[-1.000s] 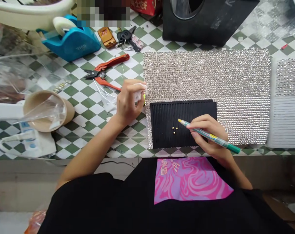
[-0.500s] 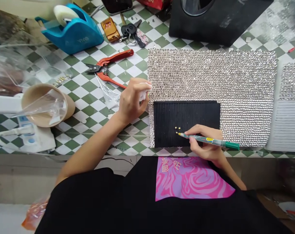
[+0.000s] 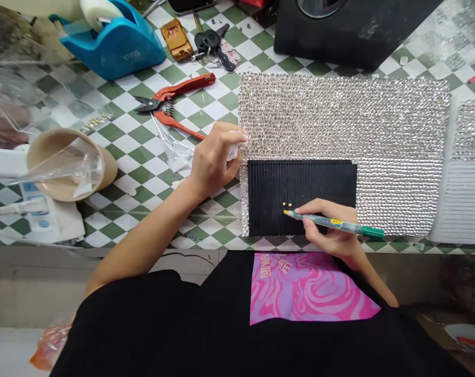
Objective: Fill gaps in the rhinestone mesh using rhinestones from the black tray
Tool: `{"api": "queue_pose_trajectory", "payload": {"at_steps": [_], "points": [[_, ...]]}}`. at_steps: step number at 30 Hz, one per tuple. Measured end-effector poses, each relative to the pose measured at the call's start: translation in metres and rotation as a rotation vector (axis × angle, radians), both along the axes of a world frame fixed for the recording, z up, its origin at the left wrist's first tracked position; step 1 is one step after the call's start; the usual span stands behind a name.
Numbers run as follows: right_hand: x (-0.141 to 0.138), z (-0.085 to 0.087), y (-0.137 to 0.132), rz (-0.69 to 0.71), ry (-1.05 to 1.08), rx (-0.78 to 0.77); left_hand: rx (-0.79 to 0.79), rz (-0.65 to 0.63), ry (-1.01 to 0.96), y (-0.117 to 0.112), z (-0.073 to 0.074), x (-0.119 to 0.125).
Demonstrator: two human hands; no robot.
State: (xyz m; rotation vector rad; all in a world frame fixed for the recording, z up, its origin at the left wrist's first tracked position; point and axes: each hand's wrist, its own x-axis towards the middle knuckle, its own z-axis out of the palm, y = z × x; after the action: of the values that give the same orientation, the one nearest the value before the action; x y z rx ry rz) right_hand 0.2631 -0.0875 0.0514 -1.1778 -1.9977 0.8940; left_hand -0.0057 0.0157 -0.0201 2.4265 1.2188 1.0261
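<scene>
My right hand (image 3: 331, 230) grips a pen-shaped tool (image 3: 339, 225) with a clear patterned barrel, a green end and a yellow tip. Its tip is at a black ridged board (image 3: 268, 193), just below two small gold beads (image 3: 287, 204). Under the board lies a sheet covered in rows of rhinestones (image 3: 339, 118). At the sheet's left edge, my left hand (image 3: 217, 157) is closed around a crumpled white tissue (image 3: 233, 152), partly hidden by the fingers.
Red-handled pruning shears (image 3: 170, 104) lie left of the sheet, near a beige cup (image 3: 109, 170) with clear plastic in it. Behind are a blue tape dispenser (image 3: 119, 50), keys (image 3: 209, 42) and a black box (image 3: 347, 36). Another partly studded white sheet (image 3: 465, 199) lies right.
The tool's tip has shifted slightly up and left. The third gold bead, seen at the tip before, no longer shows apart from it. My left hand stays at the sheet's edge.
</scene>
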Motion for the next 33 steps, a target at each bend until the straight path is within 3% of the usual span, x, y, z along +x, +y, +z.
{"api": "queue_pose_trajectory", "payload": {"at_steps": [20,33], "points": [[0.0015,0.0007,0.0004,-0.006,0.01,0.015,-0.001,-0.011,0.035,0.0005,-0.0014,-0.0006],[-0.0009,0.0038,-0.0018,-0.045,0.05,-0.064,-0.029,-0.004,0.019,0.0002,-0.0003,-0.001]]}}
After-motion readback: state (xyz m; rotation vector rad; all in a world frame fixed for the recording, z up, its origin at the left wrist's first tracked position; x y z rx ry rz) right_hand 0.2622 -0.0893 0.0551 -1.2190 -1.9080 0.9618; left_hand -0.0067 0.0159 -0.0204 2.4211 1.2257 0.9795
